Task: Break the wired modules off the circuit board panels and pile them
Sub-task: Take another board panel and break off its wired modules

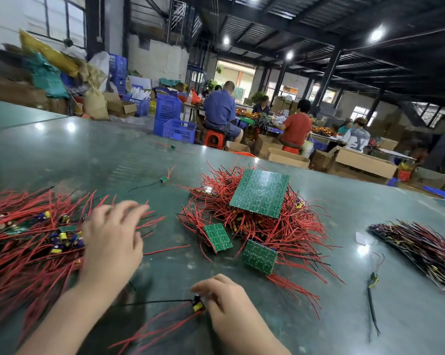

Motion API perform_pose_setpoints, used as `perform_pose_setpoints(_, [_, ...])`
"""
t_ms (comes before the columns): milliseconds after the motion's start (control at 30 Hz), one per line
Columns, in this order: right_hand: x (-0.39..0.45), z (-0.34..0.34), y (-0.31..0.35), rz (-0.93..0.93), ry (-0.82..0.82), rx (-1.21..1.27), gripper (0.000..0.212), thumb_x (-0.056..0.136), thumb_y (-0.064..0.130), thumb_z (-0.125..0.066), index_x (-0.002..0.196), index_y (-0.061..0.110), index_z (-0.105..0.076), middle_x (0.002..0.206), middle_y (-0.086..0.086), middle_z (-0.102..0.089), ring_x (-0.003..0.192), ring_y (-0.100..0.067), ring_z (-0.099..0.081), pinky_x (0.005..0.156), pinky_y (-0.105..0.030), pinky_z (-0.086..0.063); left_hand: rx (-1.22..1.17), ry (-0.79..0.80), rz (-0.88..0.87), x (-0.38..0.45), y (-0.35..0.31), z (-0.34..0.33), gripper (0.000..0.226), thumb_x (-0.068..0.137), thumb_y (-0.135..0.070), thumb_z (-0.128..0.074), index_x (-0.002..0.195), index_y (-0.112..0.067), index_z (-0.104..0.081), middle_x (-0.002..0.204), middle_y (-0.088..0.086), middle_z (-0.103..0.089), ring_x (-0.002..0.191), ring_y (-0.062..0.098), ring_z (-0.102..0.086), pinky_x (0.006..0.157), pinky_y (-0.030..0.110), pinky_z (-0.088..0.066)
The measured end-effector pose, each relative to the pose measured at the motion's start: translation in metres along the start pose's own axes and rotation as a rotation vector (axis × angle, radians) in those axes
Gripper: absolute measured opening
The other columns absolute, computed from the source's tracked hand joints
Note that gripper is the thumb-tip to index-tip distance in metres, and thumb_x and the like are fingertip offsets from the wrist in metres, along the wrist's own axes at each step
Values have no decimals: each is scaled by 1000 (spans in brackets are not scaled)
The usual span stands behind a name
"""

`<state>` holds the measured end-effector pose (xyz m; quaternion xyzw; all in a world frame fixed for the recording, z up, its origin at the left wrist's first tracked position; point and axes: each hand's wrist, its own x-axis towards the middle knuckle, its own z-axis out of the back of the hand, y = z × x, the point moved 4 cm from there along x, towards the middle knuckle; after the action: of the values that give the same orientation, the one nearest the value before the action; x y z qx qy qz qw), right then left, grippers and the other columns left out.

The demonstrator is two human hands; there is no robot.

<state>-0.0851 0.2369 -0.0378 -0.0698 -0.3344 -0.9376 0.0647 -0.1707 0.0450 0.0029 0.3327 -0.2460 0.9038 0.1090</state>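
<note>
While I watch through the head camera, my right hand [225,301] sits low on the green table [88,155], its grip pinched on a single wired module [198,304] with a yellow part; that module's black and red leads trail off to the left across the table. My left hand [112,239] is blurred, fingers spread and straight, apparently resting at the right edge of the loose pile of broken-off modules [31,242], holding nothing that I can make out. Ahead of my right hand lies a heap of circuit board panels [247,221] bristling with red wires, the largest panel [260,192] tilted on top, green underside up, and two smaller panel pieces [260,257] at the near edge. A darker-wired bundle [421,249] lies well apart at the right. Two stray modules [163,179] rest farther out. Beyond the table, workers [220,111] sit among blue crates [179,130] and cardboard boxes [365,162].
</note>
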Motion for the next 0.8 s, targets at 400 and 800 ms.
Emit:
perform_pose_setpoints(400, [3,13,-2,-73,-115,254,30,72,8,-74,87,30,-61,75,7,-58,59,0,-48,63,-12,-41,-676,835,147,-33,-33,-48,36,83,13,-51,88,-20,-65,72,-6,-71,56,0,-61,62,11,-47])
perform_pose_setpoints(800, [2,34,4,108,-283,530,35,82,-9,-61,80,25,-66,91,-6,-60,80,-5,-58,72,-17,-44,-1669,1113,768,-49,-54,-44,30,69,10,-66,95,-4,-75,98,15,-69,72,23,-68,58,28,-57])
